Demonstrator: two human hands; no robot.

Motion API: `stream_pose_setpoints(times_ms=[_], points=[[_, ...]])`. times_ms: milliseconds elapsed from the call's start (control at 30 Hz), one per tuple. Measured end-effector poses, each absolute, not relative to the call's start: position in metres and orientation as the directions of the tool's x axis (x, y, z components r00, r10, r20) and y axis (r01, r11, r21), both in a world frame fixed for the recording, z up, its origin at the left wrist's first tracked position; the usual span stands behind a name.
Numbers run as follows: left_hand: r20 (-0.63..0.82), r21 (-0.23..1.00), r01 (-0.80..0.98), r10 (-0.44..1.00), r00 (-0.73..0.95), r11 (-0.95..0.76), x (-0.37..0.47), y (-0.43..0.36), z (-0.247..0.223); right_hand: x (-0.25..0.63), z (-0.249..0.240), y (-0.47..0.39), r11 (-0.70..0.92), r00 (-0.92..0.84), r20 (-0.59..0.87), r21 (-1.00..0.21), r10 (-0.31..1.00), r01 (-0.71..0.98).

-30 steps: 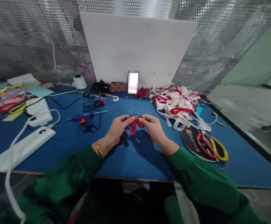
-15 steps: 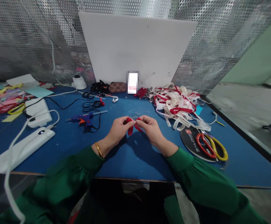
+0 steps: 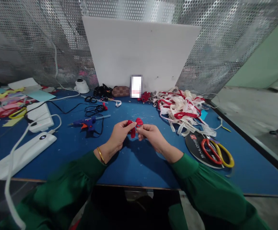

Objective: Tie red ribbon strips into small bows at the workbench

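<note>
A small red ribbon bow [image 3: 139,121] is held up over the middle of the blue table. My left hand [image 3: 120,134] pinches it between thumb and fingers, with one red loop on each side of the thumb tip and a tail hanging below. My right hand [image 3: 150,135] is closed, its thumb and fingertips pressed together at the underside of the right loop. The fingers partly cover the bow's centre and lower right side. Left of my hands, a blue glue gun [image 3: 88,124] with an orange trigger lies on the table.
A heap of white and red ribbons [image 3: 181,107] lies at the back right. Scissors [image 3: 211,151] with red and yellow handles rest on a black disc [image 3: 194,145]. At left are a white power bank [image 3: 25,153], a power strip [image 3: 39,116], cables and coloured paper [image 3: 6,102].
My right fingers have shifted from the ribbon's right loop to beneath it, and that loop now stands up, rounder and more visible. My left hand keeps its pinch almost in place.
</note>
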State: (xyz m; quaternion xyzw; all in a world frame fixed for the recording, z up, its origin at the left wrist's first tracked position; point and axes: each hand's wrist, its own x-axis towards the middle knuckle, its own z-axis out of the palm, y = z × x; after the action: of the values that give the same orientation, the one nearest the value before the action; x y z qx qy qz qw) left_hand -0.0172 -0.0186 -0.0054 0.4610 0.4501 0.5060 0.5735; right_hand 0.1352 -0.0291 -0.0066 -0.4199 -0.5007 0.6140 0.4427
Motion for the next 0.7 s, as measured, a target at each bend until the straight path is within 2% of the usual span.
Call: stream_pose_setpoints(times_ms=[133,233,333,400,467,567,700], points=[[-0.085,0.977,-0.184,0.988,0.132,0.109,-0.016,-0.021,-0.004,0.132,-0.012,-0.029,0.004,-0.222,0.017,-0.998,0.975,-0.058],[-0.074,0.972,-0.215,0.992,0.107,0.095,-0.014,-0.022,-0.005,0.131,-0.015,-0.031,0.123,-0.217,0.092,-0.983,0.972,0.137],[-0.075,0.965,-0.245,0.994,0.079,0.093,-0.012,-0.023,-0.008,0.130,-0.016,-0.037,0.322,-0.243,0.248,-0.883,0.938,0.342],[-0.094,0.960,-0.256,0.992,0.084,0.113,-0.011,-0.022,-0.011,0.129,-0.015,-0.041,0.457,-0.278,0.368,-0.777,0.887,0.432],[-0.137,0.951,-0.267,0.986,0.094,0.157,-0.010,-0.021,-0.012,0.128,-0.015,-0.043,0.528,-0.302,0.433,-0.688,0.849,0.497],[-0.194,0.924,-0.315,0.976,0.100,0.216,-0.011,-0.018,-0.011,0.128,-0.016,-0.042,0.529,-0.292,0.447,-0.631,0.846,0.568],[-0.211,0.902,-0.354,0.968,0.134,0.245,-0.013,-0.017,-0.006,0.130,-0.018,-0.038,0.442,-0.196,0.406,-0.701,0.892,0.560]])
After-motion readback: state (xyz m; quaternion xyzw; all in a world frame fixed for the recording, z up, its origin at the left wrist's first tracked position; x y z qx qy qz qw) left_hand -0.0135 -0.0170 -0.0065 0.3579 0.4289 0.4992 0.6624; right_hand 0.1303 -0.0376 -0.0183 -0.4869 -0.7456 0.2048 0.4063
